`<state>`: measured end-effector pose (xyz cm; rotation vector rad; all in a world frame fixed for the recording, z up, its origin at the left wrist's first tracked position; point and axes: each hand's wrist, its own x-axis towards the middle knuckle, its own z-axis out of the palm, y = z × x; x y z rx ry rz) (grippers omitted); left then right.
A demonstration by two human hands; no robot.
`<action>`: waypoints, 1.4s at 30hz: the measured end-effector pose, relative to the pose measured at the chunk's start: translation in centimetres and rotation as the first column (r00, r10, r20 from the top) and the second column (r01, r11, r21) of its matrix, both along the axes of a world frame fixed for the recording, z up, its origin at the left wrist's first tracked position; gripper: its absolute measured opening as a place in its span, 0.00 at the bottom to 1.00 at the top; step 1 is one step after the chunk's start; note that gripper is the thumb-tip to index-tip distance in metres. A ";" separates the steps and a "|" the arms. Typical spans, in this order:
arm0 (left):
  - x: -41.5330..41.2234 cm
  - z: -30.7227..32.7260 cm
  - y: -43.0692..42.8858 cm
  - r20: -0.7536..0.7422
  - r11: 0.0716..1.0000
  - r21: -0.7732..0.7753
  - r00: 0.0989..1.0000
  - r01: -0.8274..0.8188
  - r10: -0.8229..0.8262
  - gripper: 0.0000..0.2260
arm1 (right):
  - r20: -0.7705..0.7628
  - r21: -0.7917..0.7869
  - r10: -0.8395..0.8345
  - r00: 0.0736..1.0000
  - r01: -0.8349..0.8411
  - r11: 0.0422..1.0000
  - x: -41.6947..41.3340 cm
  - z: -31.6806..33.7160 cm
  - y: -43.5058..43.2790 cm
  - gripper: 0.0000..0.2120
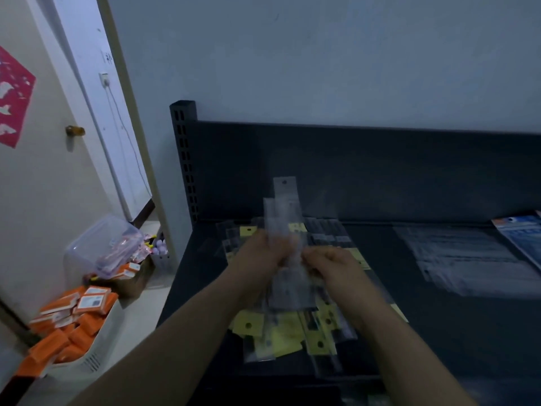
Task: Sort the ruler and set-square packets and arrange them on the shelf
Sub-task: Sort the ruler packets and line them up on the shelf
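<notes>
A loose heap of clear ruler and set-square packets with yellow header cards [288,332] lies on the dark shelf [439,332] in front of me. Above the heap, my left hand [260,253] and my right hand [330,266] together grip a bundle of long clear ruler packets [285,206] that stands upright, its hang-hole tab at the top. The bundle is motion-blurred. A flat row of clear packets [468,259] lies sorted on the shelf to the right.
A blue-and-orange packet [524,232] lies at the shelf's far right. The shelf's perforated post [184,159] rises at the back left. On the floor to the left stand a white crate of orange boxes [73,326] and a clear plastic tub [102,247].
</notes>
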<state>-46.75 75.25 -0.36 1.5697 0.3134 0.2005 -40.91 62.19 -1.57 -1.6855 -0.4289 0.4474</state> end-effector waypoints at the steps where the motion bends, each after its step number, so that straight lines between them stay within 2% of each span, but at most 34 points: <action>1: -0.1 -0.4 0.2 0.008 0.999 0.043 1.000 -0.007 0.007 0.05 | 0.054 -0.039 0.017 0.998 -0.015 0.999 -0.3 0.1 0.2 0.13; 3: -0.4 -0.5 1.1 0.027 0.993 0.094 0.998 -0.067 0.064 0.06 | 0.181 -0.128 0.034 0.983 -0.010 0.992 -0.6 -0.1 0.1 0.13; 6: -1.4 -0.2 2.6 0.080 0.984 0.057 0.983 -0.168 0.163 0.05 | 0.385 -0.363 0.055 0.921 0.097 0.927 -1.0 -0.3 -1.0 0.09; 9: -2.7 0.0 4.3 0.059 0.982 -0.007 0.981 -0.187 0.187 0.15 | 0.382 -0.628 0.176 0.907 0.116 0.770 -2.1 -0.7 -1.6 0.14; 12: -3.7 -0.9 5.2 -0.012 0.978 -0.106 0.983 -0.181 0.181 0.13 | 0.436 -0.656 0.203 0.877 0.155 0.739 -2.5 -0.9 -1.3 0.13; 16: -4.5 -1.6 5.0 -0.041 0.976 -0.196 0.995 -0.093 0.087 0.10 | 0.399 -0.674 0.174 0.900 0.160 0.721 -2.5 -0.8 -0.9 0.15; 18: -4.7 -1.7 5.0 -0.032 0.978 -0.197 0.998 -0.067 0.062 0.10 | 0.322 -0.655 0.125 0.939 0.126 0.745 -2.5 -0.6 -1.0 0.13; 21: -5.0 -1.6 4.9 -0.026 0.984 -0.177 0.999 -0.032 0.028 0.10 | 0.217 -0.542 0.057 0.975 0.072 0.837 -2.3 -0.6 -1.3 0.11; 24: -5.1 -1.3 4.5 -0.028 0.991 -0.134 0.999 -0.028 0.024 0.09 | 0.133 -0.336 -0.052 0.990 0.094 0.937 -2.1 -0.4 -1.6 0.09; 26: -5.1 -0.9 4.1 -0.027 0.985 -0.171 0.999 -0.025 0.021 0.07 | 0.061 -0.188 -0.094 0.994 0.104 0.977 -2.3 -0.1 -1.5 0.10; 28: -5.0 -0.5 3.4 -0.011 0.984 -0.178 1.000 0.011 -0.013 0.06 | -0.017 -0.040 -0.073 0.997 0.073 0.997 -2.7 0.5 -1.1 0.09; 30: -4.9 -0.4 3.0 0.030 0.992 -0.074 0.994 0.107 -0.105 0.08 | -0.075 0.048 -0.035 0.997 0.038 0.998 -3.3 1.0 -0.4 0.09; 32: -4.7 -0.6 2.5 0.063 0.982 0.032 0.980 0.185 -0.187 0.09 | -0.095 0.080 -0.013 0.995 0.021 0.997 -3.5 1.3 0.2 0.09; 37: -4.5 -0.3 3.2 0.047 0.990 0.014 0.989 0.142 -0.142 0.09 | -0.058 0.079 -0.071 0.996 0.076 0.994 -2.3 1.9 -0.1 0.09; 40: -4.5 -0.2 3.3 0.065 0.982 0.031 0.980 0.187 -0.189 0.07 | -0.111 0.120 -0.012 0.994 0.026 0.992 -2.2 1.9 0.4 0.09; 42: -4.6 -0.3 3.1 0.077 0.977 0.098 0.978 0.188 -0.196 0.05 | -0.141 0.151 0.039 0.989 -0.017 0.988 -2.7 1.6 1.4 0.07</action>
